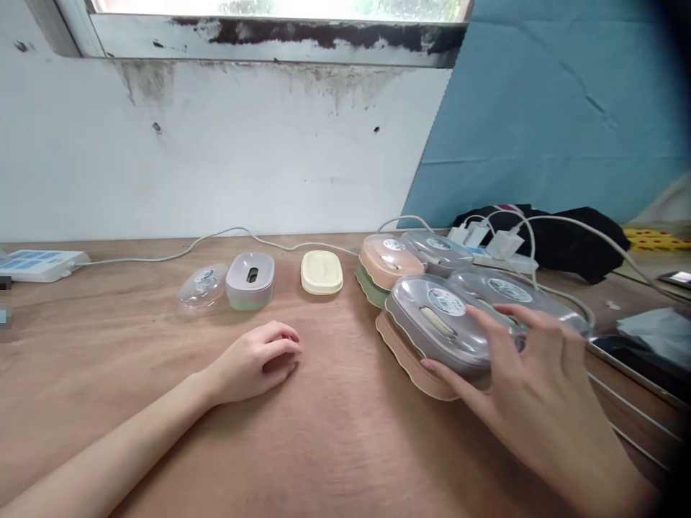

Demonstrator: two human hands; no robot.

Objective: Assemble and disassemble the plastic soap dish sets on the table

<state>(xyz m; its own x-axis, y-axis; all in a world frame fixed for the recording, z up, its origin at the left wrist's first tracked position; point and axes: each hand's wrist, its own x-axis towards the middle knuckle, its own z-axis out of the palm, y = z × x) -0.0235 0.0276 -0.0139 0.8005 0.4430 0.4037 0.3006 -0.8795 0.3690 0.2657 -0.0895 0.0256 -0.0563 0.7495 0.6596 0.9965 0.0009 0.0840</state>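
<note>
My right hand [540,381] is spread over a grey-lilac plastic box with a clear lid [448,324]. Its thumb is against the box's near edge, and its fingers reach over the lid beside a round sticker. Under that box sits a brown wavy-edged piece [415,360]. A similar grey box [510,288] lies just behind, partly covered by my fingers. My left hand [262,363] rests on the table, fingers loosely curled, holding nothing visible. Beyond it stand a lilac-and-green box with a slotted top [250,282], a clear lid [202,289] and a cream-coloured piece [322,272].
Behind the grey boxes are a peach box [389,257] over a green piece [371,285] and another grey box [437,250]. A power strip with chargers [504,244] and cables lies at the back right. Another power strip [43,265] is at left.
</note>
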